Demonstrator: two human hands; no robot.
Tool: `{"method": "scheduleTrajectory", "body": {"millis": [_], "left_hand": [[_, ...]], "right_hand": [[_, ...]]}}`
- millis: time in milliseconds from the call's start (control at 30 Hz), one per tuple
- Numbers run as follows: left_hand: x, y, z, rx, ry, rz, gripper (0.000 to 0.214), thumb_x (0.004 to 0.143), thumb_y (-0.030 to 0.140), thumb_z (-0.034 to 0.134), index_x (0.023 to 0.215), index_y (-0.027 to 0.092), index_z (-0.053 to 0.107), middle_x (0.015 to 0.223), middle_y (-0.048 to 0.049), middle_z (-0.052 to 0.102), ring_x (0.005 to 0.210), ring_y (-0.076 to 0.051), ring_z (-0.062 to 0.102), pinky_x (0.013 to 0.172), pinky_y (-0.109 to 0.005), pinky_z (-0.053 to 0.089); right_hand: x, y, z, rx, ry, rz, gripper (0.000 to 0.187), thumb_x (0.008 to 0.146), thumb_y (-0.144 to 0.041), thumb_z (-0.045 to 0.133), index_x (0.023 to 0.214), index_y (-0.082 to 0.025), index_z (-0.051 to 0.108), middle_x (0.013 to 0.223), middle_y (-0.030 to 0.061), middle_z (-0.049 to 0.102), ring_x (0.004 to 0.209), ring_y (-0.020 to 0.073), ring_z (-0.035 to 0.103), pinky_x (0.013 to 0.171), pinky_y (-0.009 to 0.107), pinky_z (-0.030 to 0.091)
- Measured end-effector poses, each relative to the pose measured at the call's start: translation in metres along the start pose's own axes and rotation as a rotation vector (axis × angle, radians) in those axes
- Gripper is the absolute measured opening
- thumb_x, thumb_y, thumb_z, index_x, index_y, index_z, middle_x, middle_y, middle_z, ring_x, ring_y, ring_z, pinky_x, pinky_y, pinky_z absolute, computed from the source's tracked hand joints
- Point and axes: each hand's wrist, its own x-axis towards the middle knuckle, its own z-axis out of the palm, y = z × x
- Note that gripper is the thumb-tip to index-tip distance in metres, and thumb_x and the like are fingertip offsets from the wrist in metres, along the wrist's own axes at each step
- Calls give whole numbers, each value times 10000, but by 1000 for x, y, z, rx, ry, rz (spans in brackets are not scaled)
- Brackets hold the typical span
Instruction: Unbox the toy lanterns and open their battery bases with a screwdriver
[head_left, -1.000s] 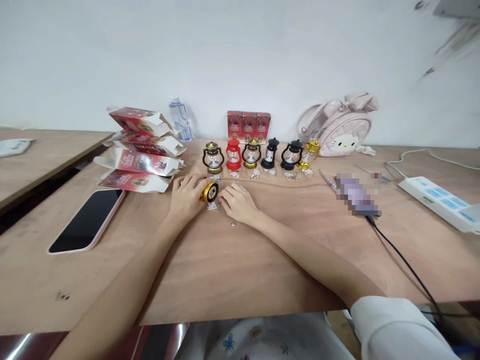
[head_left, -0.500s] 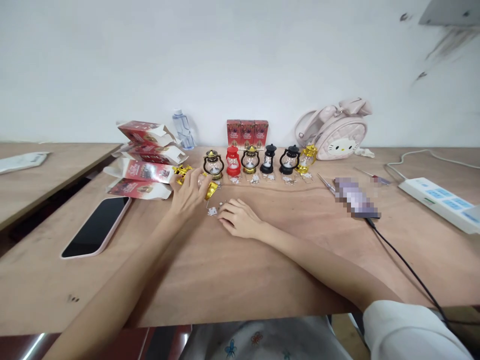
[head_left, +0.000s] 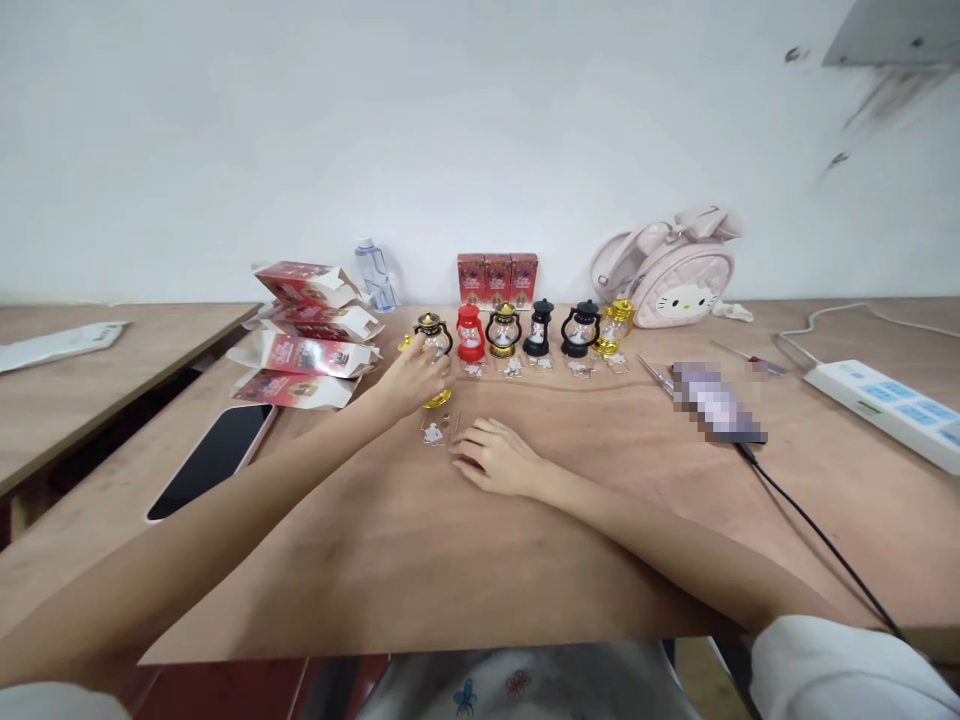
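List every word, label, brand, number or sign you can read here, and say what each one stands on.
No text here can be read.
Opened red cartons: printing too blurred.
Three upright red boxes: printing too small.
Power strip: blue markings, unreadable.
Water bottle: no legible label.
Pink bag: a cartoon cat face, no words.
Object by the cable: pixelated.

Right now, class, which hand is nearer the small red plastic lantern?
Left. The left hand is just front-left of the small red plastic lantern; the right hand lies flat, farther toward the person.
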Motion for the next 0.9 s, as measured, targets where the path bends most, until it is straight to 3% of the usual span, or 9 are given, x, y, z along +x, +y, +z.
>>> {"method": "scheduleTrajectory", "body": {"millis": [200, 367, 500, 633, 733, 900], "left_hand": [[20, 2, 13, -61, -27, 65, 288, 677, -3, 474, 635, 191, 682, 822, -115, 648, 998, -294, 521, 942, -512, 286], [27, 3, 20, -73, -9, 62, 301, 669, -18, 470, 645, 193, 683, 792, -102, 652, 975, -286, 528, 960, -495, 252], [26, 5, 20, -53, -27, 49, 332, 726, -6, 422, 761, 176, 698, 714, -93, 645, 799, -248, 552, 929, -465, 252], [21, 3, 19, -173, -9, 19, 316, 689, -26, 434, 667, 173, 679, 589, -85, 617, 735, -241, 556, 910, -459, 254], [19, 1, 16, -54, -66, 72, 275, 678, -14, 460, 628, 154, 672, 599, -101, 629, 733, -241, 573, 898, -468, 260], [25, -1, 8, 107, -106, 100, 277, 698, -19, 451, 759, 115, 686, 701, -134, 664, 732, -250, 598, 836, -460, 307]], "right_hand": [[-19, -3, -7, -45, 0, 81, 216, 895, -319, 525, 844, -149, 646, 824, 79, 592, 809, 203, 506, 736, 324, 449], [-27, -3, -8, -41, -8, 129, 218, 926, -239, 475, 790, -143, 615, 780, 65, 579, 777, 186, 509, 733, 305, 455], [-26, -4, -11, -16, -27, 170, 163, 910, -254, 513, 920, -123, 609, 873, 81, 583, 811, 190, 518, 751, 314, 459], [-24, -3, -13, -1, -56, 131, 184, 907, -290, 528, 1011, -181, 632, 934, 72, 583, 847, 193, 523, 753, 320, 441], [-22, -1, -12, -2, -76, 126, 174, 910, -276, 521, 959, -182, 660, 918, 67, 590, 836, 188, 525, 748, 313, 436], [-18, 0, -12, 55, -121, 139, 150, 907, -226, 522, 907, -148, 650, 901, 67, 605, 845, 180, 537, 808, 311, 437]]}}
